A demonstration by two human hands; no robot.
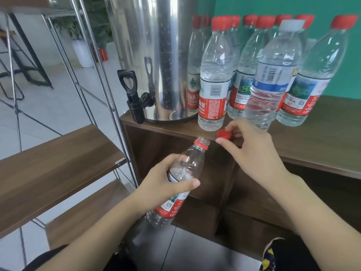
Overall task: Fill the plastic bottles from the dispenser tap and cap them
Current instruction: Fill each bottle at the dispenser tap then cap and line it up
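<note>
At lower centre, an uncapped, empty bottle (181,178) is gripped by the left hand (166,184), its red cap (224,133) pinched by the right hand (252,141); filling at the black tap (134,102) and capping are judged still outstanding.

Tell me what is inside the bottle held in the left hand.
The uncapped bottle looks empty and clear. The left hand and the label cover its middle, so that part cannot be checked.
</note>
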